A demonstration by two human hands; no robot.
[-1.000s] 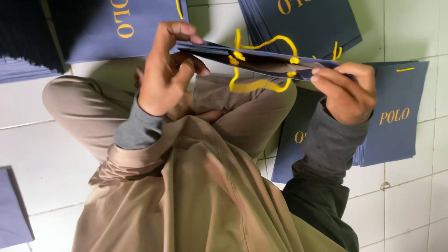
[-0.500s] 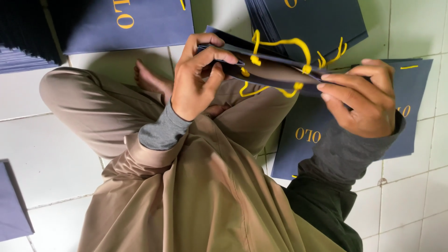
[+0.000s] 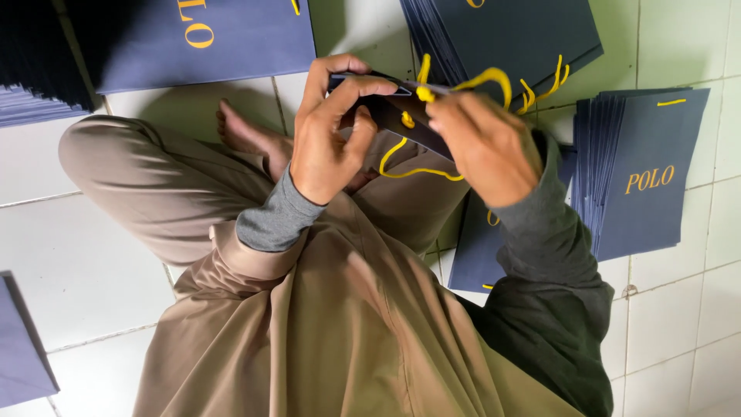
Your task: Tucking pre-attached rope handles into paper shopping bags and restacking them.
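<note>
navy paper bag (image 3: 401, 116) held flat above the lap, over the tiled floor (image 3: 77, 262). left hand (image 3: 328, 143) pinching its near end, right hand (image 3: 482, 147) pinching the yellow cord handle (image 3: 494, 77). stacks of navy bags (image 3: 648, 177) lying along the floor's far and right edges.

Grey cuffs, tan robe, bare foot (image 3: 245, 133)

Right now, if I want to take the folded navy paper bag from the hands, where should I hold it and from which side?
Probably grip the navy bag by its flat folded body, coming from the far side, above the hands. The left hand covers its near left end and the right hand pinches the yellow cord handle, which hangs loose and would slip.
</note>
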